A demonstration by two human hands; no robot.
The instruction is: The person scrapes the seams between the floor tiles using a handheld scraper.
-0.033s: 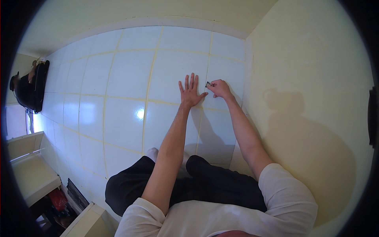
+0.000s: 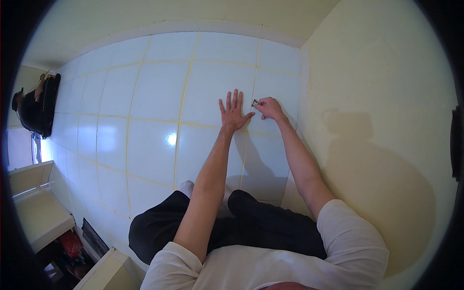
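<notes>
My left hand (image 2: 233, 115) lies flat on a white floor tile (image 2: 212, 79), its fingers spread and nothing under them that I can see. Just right of its thumb, my right hand (image 2: 268, 108) pinches a small flat piece with dark edges (image 2: 254, 103). Its kind is too small to make out. The tip of this piece is at the thin joint line between two tiles, near the right wall. Yellowish joint lines (image 2: 186, 87) run between many of the other tiles.
A cream wall (image 2: 367, 72) rises close on my right, and another wall (image 2: 193, 14) stands at the far side. A person in dark clothes (image 2: 36, 108) sits at the far left. Pale shelving (image 2: 46, 217) and a dark slatted piece (image 2: 94, 237) are at the lower left.
The small piece in my right hand sits at a very slightly different tilt. Both hands keep their places.
</notes>
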